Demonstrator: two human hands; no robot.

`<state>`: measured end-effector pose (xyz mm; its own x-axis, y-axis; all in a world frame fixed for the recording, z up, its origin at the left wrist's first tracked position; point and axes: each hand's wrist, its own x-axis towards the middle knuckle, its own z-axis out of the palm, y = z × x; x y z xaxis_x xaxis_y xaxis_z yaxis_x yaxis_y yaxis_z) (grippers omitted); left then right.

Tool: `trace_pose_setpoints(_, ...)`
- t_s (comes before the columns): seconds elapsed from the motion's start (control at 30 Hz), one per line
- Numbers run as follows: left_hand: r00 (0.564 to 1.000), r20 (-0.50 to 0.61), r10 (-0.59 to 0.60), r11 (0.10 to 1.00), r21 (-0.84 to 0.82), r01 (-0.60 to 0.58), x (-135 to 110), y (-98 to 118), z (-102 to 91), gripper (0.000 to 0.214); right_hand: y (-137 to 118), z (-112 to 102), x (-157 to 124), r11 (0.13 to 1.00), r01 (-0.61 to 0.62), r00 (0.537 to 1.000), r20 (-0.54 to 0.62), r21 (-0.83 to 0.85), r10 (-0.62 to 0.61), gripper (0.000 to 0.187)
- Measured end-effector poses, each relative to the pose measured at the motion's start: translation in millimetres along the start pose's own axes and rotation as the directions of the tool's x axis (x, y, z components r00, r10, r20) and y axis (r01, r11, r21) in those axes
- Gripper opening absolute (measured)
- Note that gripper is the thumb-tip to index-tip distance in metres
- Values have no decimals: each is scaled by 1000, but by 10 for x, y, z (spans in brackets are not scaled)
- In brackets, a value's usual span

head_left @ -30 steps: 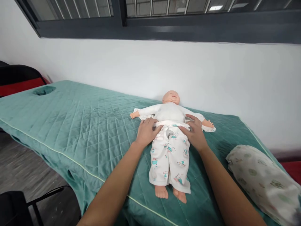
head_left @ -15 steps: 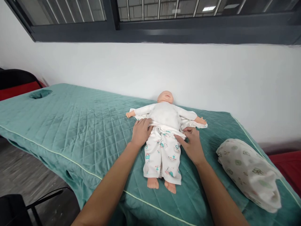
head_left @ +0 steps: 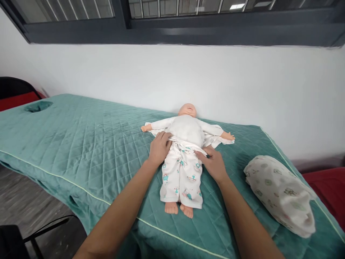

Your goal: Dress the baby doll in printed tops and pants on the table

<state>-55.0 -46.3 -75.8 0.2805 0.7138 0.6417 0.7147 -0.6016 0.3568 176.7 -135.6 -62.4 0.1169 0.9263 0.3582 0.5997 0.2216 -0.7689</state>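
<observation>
A baby doll (head_left: 188,110) lies on its back, arms spread, head toward the wall. It wears white patterned pants (head_left: 181,176), and its bare feet show below the cuffs. A white cloth top (head_left: 185,128) covers its chest, with loose fabric spread under both arms. At the waist on the left side, my left hand (head_left: 160,146) has its fingers curled on the edge of the pants, the fingertips partly hidden. Across from it, my right hand (head_left: 212,161) pinches the waistband between thumb and fingers.
The doll lies on a bed with a green quilted cover (head_left: 113,144), which has a face hole (head_left: 38,106) at the far left. A white patterned cloth bundle (head_left: 280,194) rests at right. Red chairs (head_left: 327,190) flank the bed; a wall and window stand behind.
The whole view has shifted slightly, so everything sits a little further left and up. Both hands stay at the doll's waist, with hardly any movement against the pants.
</observation>
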Motion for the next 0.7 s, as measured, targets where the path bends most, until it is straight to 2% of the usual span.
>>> trace_pose_setpoints(0.13,999,-25,21,998,-61,-22,70,11,45,18,13,10,30,996,-56,998,10,63,55,51)
trace_pose_setpoints(0.4,995,-23,93,991,-96,-95,349,3,185,16,18,36,103,986,-120,986,-101,120,132,52)
trace_pose_setpoints(0.57,998,-31,63,981,-180,-68,393,-44,258,17,45,43,113,978,-146,987,-39,149,154,43)
trace_pose_setpoints(0.7,997,-68,-25,954,-300,3,341,-46,237,15,41,45,100,977,-179,983,-32,114,183,41)
